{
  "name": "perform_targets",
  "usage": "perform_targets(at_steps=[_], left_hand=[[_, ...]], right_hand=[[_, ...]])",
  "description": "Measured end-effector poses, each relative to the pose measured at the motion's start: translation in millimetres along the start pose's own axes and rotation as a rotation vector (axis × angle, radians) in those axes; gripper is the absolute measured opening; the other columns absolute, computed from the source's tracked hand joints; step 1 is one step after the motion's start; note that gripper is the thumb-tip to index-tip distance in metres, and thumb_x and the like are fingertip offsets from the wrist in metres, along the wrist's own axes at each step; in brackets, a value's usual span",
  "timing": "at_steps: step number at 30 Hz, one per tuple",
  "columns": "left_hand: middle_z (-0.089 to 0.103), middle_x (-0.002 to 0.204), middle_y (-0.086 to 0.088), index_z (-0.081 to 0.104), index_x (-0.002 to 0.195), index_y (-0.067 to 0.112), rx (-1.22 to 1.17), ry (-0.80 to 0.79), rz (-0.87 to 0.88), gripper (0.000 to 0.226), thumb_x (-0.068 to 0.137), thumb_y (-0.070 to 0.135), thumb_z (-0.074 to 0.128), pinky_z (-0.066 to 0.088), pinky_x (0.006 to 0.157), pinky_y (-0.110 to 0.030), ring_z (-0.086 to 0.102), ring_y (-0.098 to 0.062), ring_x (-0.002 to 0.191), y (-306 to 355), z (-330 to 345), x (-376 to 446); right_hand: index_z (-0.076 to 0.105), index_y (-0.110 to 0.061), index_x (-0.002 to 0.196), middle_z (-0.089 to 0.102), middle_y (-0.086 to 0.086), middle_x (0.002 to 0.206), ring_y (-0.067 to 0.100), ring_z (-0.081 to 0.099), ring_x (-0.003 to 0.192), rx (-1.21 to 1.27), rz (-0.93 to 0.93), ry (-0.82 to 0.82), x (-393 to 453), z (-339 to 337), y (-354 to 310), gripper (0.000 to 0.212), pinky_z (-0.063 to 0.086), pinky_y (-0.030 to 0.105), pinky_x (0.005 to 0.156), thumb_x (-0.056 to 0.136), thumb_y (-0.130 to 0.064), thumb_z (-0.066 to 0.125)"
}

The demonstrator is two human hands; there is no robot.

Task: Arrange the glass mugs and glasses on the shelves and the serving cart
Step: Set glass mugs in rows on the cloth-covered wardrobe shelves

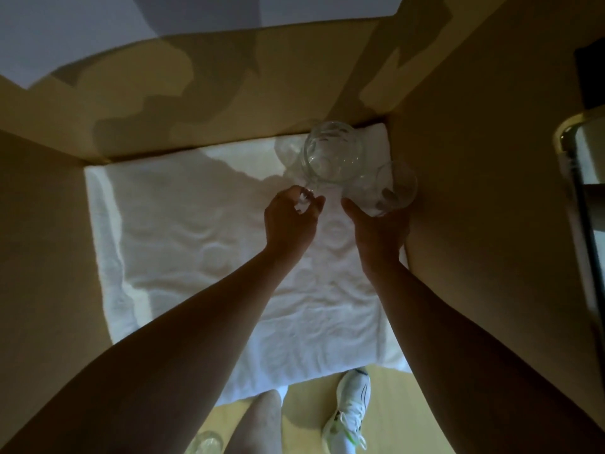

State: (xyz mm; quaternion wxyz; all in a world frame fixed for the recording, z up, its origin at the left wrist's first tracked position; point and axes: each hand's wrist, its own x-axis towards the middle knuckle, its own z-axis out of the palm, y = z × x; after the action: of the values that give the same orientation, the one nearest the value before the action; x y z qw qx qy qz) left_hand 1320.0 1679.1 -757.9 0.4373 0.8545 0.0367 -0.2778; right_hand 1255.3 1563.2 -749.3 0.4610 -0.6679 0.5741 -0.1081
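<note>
I look down into a large cardboard box (229, 103) lined with a white towel (203, 244). A clear glass mug (332, 152) stands in the far right corner of the box, and my left hand (289, 224) grips its handle. Beside it on the right is a round clear glass (394, 186); my right hand (379, 229) holds it from below, fingers curled round its near side. Another glass (286, 150) shows faintly behind the mug on the left.
The box's right flap (491, 158) rises close to my right arm. A metal cart frame (582, 198) stands at the right edge. Below the box I see my leg, a white shoe (350, 411) and a glass (204, 442) on the wooden floor.
</note>
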Motion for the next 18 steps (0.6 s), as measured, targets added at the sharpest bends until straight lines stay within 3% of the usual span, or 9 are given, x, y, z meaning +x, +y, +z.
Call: perform_targets(at_steps=[2,5,11,15,18], left_hand=[[0.064,0.080,0.013,0.058,0.076,0.025,0.008,-0.001,-0.005,0.026,0.091,0.042,0.070,0.035,0.062,-0.005,0.058,0.001,0.074,4.5,-1.7,-3.8],[0.057,0.064,0.013,0.047,0.065,0.026,0.068,0.024,0.002,0.038,0.088,0.042,0.073,0.034,0.060,-0.006,0.054,0.003,0.063,9.3,-6.3,-13.6],[0.061,0.067,0.011,0.053,0.072,0.022,0.067,0.076,-0.061,0.034,0.085,0.046,0.072,0.043,0.074,-0.028,0.062,-0.010,0.071,14.6,-26.2,-36.4],[0.058,0.067,0.010,0.051,0.070,0.024,0.110,0.096,-0.083,0.034,0.087,0.045,0.071,0.040,0.074,-0.028,0.066,-0.019,0.080,20.3,-44.4,-56.5],[0.066,0.077,0.004,0.056,0.077,0.019,0.168,0.143,-0.039,0.032,0.088,0.045,0.070,0.040,0.074,-0.028,0.067,-0.022,0.085,26.6,-61.5,-77.0]], right_hand=[[0.046,-0.010,0.143,0.060,0.007,0.135,0.022,0.059,0.123,-0.032,0.001,-0.007,-5.6,-3.9,0.0,0.102,0.048,0.042,0.106,0.060,-0.038,0.096],[0.046,-0.014,0.141,0.061,0.003,0.131,0.022,0.061,0.118,-0.062,-0.036,-0.018,-18.0,-12.7,0.5,0.099,0.050,0.041,0.103,0.059,-0.036,0.097],[0.048,-0.018,0.135,0.060,-0.001,0.128,0.023,0.061,0.117,-0.048,-0.037,-0.077,-42.1,-31.6,-1.3,0.088,0.051,0.040,0.102,0.062,-0.030,0.096],[0.049,-0.018,0.132,0.060,-0.004,0.122,0.022,0.062,0.114,-0.068,-0.084,-0.100,-60.3,-44.6,-10.7,0.086,0.052,0.041,0.101,0.061,-0.032,0.096],[0.049,-0.018,0.131,0.061,-0.002,0.122,0.023,0.062,0.114,-0.054,-0.121,-0.121,-74.0,-56.0,-23.2,0.086,0.051,0.039,0.102,0.060,-0.032,0.096]])
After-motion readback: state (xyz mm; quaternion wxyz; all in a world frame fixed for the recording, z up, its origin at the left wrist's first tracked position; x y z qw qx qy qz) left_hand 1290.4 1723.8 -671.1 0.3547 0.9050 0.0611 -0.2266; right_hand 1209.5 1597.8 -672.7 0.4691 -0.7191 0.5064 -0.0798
